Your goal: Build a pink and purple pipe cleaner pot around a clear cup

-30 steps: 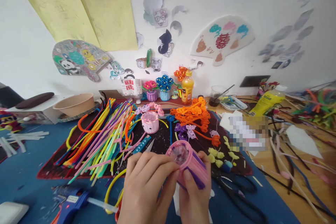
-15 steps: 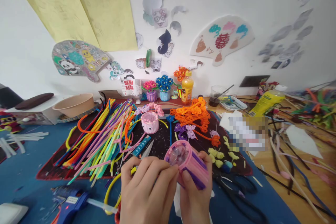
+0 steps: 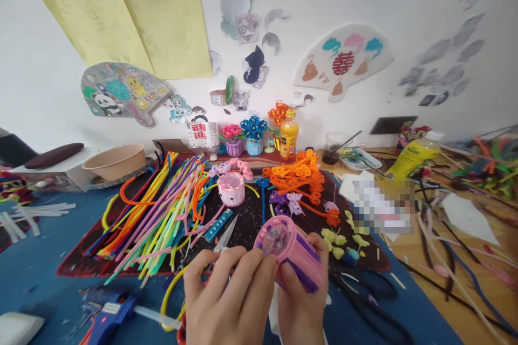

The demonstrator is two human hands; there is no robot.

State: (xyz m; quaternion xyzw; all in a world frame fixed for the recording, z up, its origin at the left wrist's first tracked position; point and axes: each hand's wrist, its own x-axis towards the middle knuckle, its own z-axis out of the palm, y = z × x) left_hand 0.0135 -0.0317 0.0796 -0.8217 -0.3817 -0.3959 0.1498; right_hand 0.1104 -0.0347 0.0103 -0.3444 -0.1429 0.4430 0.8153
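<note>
The left hand [image 3: 230, 299] has its thumb and fingers bunched at the near rim of a pink and purple cup [image 3: 301, 253] (whether they pinch anything there is hidden), while the right hand [image 3: 304, 302] wraps its fingers around the cup's side, thumb pressed on the near wall. The cup tilts in the fingers, its mouth turned toward the left hand and clear, wrinkled material showing inside. Just beyond the left fingers lie silver scissor blades [image 3: 230, 232] and a blue strip [image 3: 217, 225] with white characters; farther on, a pink pot [image 3: 233, 191] stands on the dark mat [image 3: 247, 221]. Past the right fingers are small yellow pieces [image 3: 335, 240], with black-handled scissors [image 3: 374, 299] to their right. Beyond the cup come purple flowers [image 3: 283, 202], then a heap of orange flowers [image 3: 299, 178]. Left of the left fingers, colourful fuzzy stems [image 3: 157, 215] spread across the mat, and nearer, a blue glue gun [image 3: 115, 315] lies on the blue bench [image 3: 44, 259]. Farthest from the fingers, an orange drink bottle [image 3: 288, 137] stands near the wall.
</note>
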